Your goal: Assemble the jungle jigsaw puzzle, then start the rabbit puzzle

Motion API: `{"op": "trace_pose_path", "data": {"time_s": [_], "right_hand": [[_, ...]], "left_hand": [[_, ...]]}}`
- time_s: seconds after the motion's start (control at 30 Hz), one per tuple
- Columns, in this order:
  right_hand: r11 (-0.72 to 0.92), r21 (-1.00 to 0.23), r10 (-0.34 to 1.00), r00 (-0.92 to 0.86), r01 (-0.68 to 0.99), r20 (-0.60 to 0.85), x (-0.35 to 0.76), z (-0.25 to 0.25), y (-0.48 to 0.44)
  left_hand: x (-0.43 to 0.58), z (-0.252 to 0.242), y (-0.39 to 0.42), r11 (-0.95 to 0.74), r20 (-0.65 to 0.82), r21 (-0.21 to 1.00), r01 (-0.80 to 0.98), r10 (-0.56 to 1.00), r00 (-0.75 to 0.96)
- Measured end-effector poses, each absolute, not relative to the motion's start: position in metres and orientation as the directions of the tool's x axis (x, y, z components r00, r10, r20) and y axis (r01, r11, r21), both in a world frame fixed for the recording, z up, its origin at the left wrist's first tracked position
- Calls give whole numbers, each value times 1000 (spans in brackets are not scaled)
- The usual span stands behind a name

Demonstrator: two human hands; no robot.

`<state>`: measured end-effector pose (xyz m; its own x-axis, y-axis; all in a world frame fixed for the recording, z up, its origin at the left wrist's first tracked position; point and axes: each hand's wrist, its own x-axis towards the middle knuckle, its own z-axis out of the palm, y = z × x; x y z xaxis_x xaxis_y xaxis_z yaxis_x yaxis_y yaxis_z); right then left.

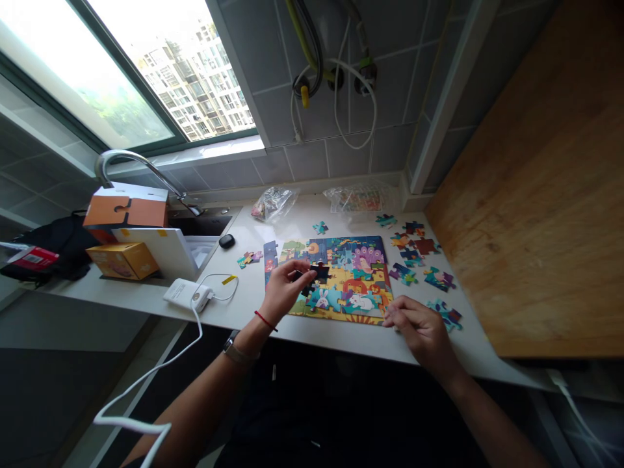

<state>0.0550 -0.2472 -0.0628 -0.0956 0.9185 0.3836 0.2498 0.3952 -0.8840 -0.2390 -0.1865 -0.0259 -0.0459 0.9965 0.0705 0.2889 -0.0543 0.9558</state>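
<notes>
A partly assembled jigsaw puzzle lies on the white counter, showing a peacock, white rabbits and a lion in bright colours. My left hand is over its left part, pinching a dark puzzle piece between thumb and fingers. My right hand rests at the puzzle's lower right corner with fingers loosely together, holding nothing I can see. Several loose pieces lie to the right, and a small joined cluster of pieces lies to the left.
Clear plastic bags lie against the tiled wall behind the puzzle. A white power bank with a cable, a black earbud case, cardboard boxes and a sink tap stand to the left. A wooden board rises at the right.
</notes>
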Motion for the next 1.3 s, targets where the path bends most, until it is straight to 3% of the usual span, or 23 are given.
{"op": "trace_pose_path", "data": {"time_s": [0.23,0.4,0.57,1.3], "right_hand": [[462,-832,887,-177,308,427,48,-60,-253],[389,-850,919,-91,355,383,48,-63,-252],[325,-898,942,-17,296,335,48,-63,-251],[523,-772,851,-181,361,493,48,-67,-253]], "left_hand": [[-171,-31,-211,118,-122,992,37,982,145],[-161,-31,-221,196,-191,981,-14,968,163],[-164,-31,-225,275,-262,960,-55,949,175],[-172,-32,-229,335,-306,939,-80,918,251]]}}
